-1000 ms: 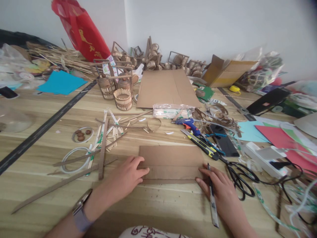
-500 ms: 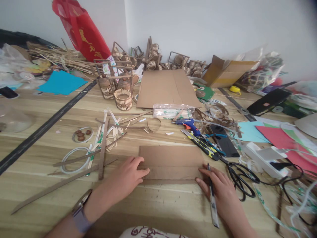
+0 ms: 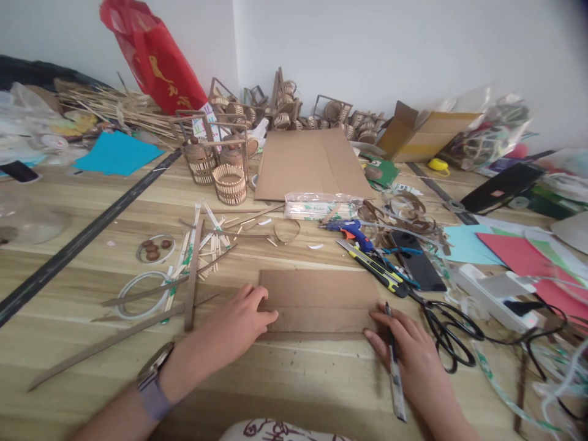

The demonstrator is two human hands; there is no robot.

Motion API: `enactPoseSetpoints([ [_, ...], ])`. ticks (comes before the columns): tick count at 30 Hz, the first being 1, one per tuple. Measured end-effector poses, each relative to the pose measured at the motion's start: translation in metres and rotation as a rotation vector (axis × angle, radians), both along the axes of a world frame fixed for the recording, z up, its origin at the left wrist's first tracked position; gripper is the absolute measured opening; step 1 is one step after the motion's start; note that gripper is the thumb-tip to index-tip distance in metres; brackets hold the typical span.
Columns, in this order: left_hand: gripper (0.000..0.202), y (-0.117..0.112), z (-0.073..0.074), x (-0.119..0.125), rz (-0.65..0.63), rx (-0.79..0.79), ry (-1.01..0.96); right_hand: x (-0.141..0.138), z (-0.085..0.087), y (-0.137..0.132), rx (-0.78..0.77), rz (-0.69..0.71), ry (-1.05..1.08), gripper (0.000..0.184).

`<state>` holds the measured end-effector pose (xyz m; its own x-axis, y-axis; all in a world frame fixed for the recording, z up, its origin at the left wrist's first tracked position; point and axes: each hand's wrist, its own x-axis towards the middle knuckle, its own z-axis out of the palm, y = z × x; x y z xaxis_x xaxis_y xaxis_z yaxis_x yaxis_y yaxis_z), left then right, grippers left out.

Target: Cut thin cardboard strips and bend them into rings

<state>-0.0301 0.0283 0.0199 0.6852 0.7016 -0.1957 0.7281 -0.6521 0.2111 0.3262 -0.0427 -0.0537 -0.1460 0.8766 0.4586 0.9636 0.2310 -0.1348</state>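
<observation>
A rectangular piece of cardboard [image 3: 319, 289] lies flat on the table in front of me, with a line running across it and a narrower band along its near side. My left hand [image 3: 245, 315] holds its left edge between thumb and fingers. At the right edge, the thumb and fingertips of my right hand [image 3: 408, 352] touch the cardboard. That same hand keeps a dark pen [image 3: 394, 367] between its fingers, the pale end pointing towards me. Just beyond are a yellow-and-black utility knife [image 3: 374, 269], black-handled scissors [image 3: 450, 334] and a blue glue gun [image 3: 351, 231].
Bamboo sticks [image 3: 214, 251], cardboard strips and a tape ring [image 3: 142, 295] lie on the left. Behind stand a small stick basket [image 3: 229, 184] and a large cardboard sheet [image 3: 312, 162]. A phone [image 3: 420, 260] and a white power strip [image 3: 493, 297] are on the right.
Both hands stay at the cardboard's edges, and the pen remains in my right hand. The view has shifted very slightly; nothing else has visibly moved.
</observation>
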Motion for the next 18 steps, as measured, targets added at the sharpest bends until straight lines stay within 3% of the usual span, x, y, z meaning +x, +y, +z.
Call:
enactPoseSetpoints([
  [6,0.018,0.012,0.009,0.012,-0.095,-0.100,0.064,0.000,0.000,0.000,-0.019,0.000,0.031,0.033],
  [11,0.063,0.026,0.016,0.025,-0.217,-0.192,0.087,0.001,-0.001,0.000,-0.023,0.001,0.025,0.034],
  [18,0.078,0.036,0.022,0.035,-0.251,-0.241,0.164,0.001,0.002,-0.001,-0.015,0.001,0.062,0.032],
])
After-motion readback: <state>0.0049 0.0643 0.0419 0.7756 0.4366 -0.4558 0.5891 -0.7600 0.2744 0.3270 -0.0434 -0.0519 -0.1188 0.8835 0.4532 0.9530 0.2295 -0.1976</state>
